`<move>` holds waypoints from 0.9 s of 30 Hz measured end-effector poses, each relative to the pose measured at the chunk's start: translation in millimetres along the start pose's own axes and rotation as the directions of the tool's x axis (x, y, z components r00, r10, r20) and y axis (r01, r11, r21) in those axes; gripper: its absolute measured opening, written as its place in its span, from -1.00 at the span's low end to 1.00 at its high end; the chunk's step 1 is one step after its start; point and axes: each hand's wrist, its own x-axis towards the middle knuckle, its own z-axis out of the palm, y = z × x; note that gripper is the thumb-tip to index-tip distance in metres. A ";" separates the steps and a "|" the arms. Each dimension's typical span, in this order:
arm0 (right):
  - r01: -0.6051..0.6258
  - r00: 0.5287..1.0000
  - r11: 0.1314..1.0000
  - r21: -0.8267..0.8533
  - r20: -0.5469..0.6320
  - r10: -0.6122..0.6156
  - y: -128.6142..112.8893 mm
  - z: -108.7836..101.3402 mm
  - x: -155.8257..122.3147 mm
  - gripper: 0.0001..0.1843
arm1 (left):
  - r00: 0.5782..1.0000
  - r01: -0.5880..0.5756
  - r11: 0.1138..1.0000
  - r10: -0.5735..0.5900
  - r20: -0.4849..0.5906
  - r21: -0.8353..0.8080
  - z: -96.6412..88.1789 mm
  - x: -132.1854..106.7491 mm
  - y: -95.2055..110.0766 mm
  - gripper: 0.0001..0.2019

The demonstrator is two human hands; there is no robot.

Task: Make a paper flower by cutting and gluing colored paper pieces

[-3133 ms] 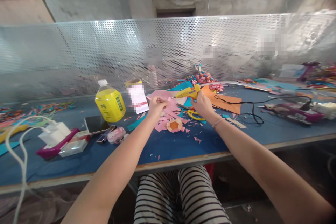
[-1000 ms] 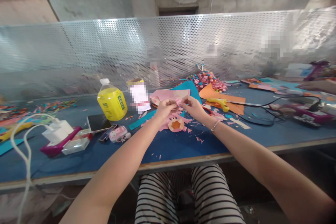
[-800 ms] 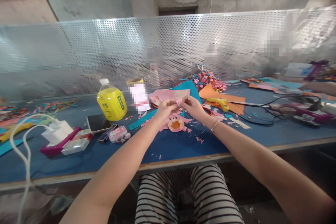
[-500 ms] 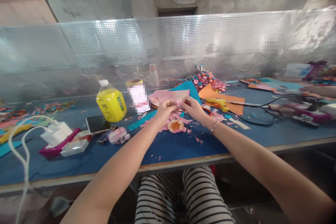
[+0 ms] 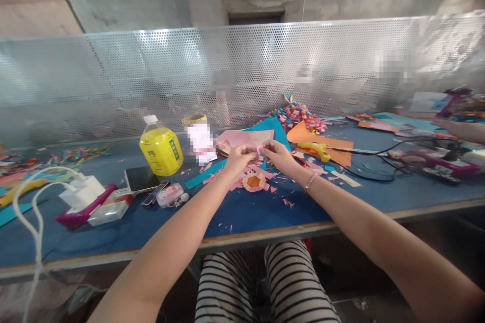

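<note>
A small pink piece of paper is pinched between my two hands, just above the blue table. My left hand grips it from the left with closed fingertips. From the other side, my right hand pinches it too. Below them lies a hexagonal paper shape, cream around the edge with an orange middle. Pink paper scraps are scattered about it. Behind my hands rest a pink sheet and a blue sheet; scissors with orange handles are partly hidden by my right hand.
A yellow bottle, a phone and a power strip with white chargers stand left. Right are a yellow glue gun, its black cord and orange paper. A perforated metal screen backs the table. Another person's hand is far right.
The pink piece of paper has turned slightly between my fingertips, and more of it shows. My hands stay in nearly the same place. The other person's hand at far right has shifted a little.
</note>
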 end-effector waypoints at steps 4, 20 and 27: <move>-0.021 1.000 0.997 0.079 -0.001 0.021 5.7 0.2 1.8 -0.67 | 0.999 -0.043 0.998 0.044 -0.016 0.035 0.5 -0.8 0.9 -0.92; -0.109 0.993 0.944 0.313 -0.016 0.120 -1.4 3.4 -1.4 -0.69 | 0.961 -0.257 0.897 0.275 0.002 0.359 1.4 -2.9 2.4 -0.95; -0.087 0.996 0.943 0.321 0.004 0.090 -3.3 3.8 -2.0 -0.68 | 0.963 -0.261 0.904 0.269 0.023 0.340 1.4 -1.0 -2.0 -0.94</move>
